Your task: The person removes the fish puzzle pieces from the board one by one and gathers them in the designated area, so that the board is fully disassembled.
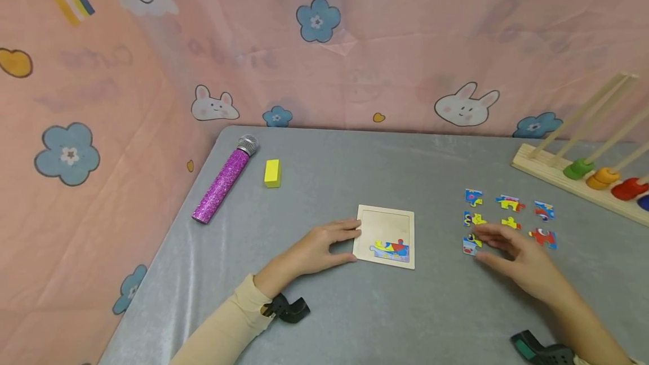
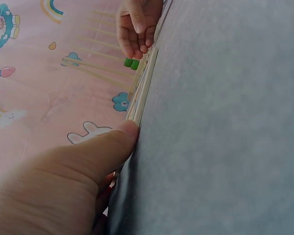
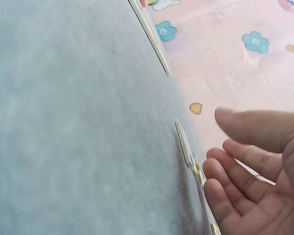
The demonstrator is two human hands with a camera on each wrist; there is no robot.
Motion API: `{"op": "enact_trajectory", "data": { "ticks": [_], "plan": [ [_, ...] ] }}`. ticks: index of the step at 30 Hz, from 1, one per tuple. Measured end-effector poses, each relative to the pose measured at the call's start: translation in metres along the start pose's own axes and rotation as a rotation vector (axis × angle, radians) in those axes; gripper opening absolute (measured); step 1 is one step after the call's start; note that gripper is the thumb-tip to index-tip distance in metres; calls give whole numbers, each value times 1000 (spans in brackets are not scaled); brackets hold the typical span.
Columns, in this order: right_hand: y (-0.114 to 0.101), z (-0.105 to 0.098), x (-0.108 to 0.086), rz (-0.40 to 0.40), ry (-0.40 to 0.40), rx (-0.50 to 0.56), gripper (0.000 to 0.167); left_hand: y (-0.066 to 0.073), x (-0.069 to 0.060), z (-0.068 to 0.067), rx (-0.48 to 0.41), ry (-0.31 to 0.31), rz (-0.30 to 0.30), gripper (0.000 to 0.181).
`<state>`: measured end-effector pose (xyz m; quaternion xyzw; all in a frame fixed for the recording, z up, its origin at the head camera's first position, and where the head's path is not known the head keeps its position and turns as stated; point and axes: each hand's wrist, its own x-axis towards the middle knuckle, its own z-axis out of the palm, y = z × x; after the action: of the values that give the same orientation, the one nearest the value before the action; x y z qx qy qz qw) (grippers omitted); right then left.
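Observation:
A square wooden puzzle tray lies flat on the table, with joined puzzle pieces in its lower right part. My left hand touches the tray's left edge with its fingertips and thumb, fingers fairly straight. In the left wrist view, the thumb rests against the tray's edge. Over at the right, my right hand hovers by the loose pieces, thumb and fingers apart. Its fingertips are near the lower-left puzzle piece. The right wrist view shows nothing between thumb and fingers.
Several other loose pieces, including a red one, lie in rows around the right hand. A wooden peg stand with coloured beads is at the far right. A purple glitter microphone and a yellow block lie at the left.

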<state>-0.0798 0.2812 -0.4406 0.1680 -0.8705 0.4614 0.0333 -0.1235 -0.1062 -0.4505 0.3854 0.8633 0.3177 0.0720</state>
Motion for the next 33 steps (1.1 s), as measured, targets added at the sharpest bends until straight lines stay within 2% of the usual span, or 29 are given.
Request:
{"op": "enact_trajectory", "data": {
  "ticks": [8,13,21,28,33],
  "plan": [
    [-18,1,5,40,-81,22,44,0,2,0,4,3,8,54],
    [-33,9,15,67,-154,-27,44,0,3,0,5,3,9,54],
    [-56,35,35,-33,-228,-61,45,1,1,-2,-5,1,0,54],
    [-71,61,49,-7,-307,-46,48,3,0,-2,-14,-6,-17,54],
    [-74,77,54,-24,-330,-29,48,3,0,-2,4,-3,-7,52]
  ]
}}
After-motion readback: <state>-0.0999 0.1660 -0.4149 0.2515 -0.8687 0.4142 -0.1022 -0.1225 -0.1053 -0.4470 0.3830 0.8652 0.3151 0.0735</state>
